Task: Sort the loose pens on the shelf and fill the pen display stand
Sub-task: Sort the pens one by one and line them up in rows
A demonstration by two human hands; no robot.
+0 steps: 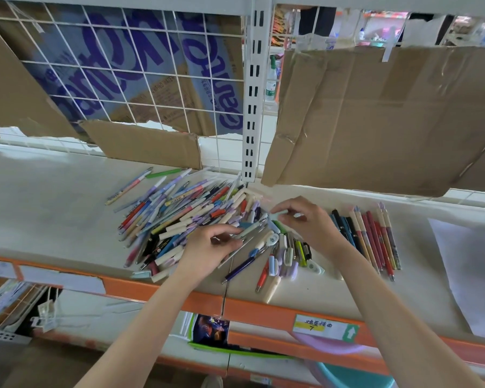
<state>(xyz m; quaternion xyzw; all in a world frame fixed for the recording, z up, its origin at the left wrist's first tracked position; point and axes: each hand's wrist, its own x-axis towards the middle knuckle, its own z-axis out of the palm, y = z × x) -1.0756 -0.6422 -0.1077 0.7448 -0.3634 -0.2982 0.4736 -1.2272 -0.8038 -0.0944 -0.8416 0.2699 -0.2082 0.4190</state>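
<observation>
A big heap of loose pens in many colours lies on the white shelf. To its right a sorted row of red, tan and dark pens lies side by side. My left hand is at the heap's right edge, its fingers pinching a pale capped pen. My right hand hovers just right of it, and its fingertips pinch a small pale pen piece. A smaller cluster of pens and correction tapes lies under both hands. No pen display stand is in view.
Torn cardboard sheets hang on the wire grid behind the shelf. A white upright post stands behind the heap. The shelf's orange front edge carries a label. White paper lies at the right.
</observation>
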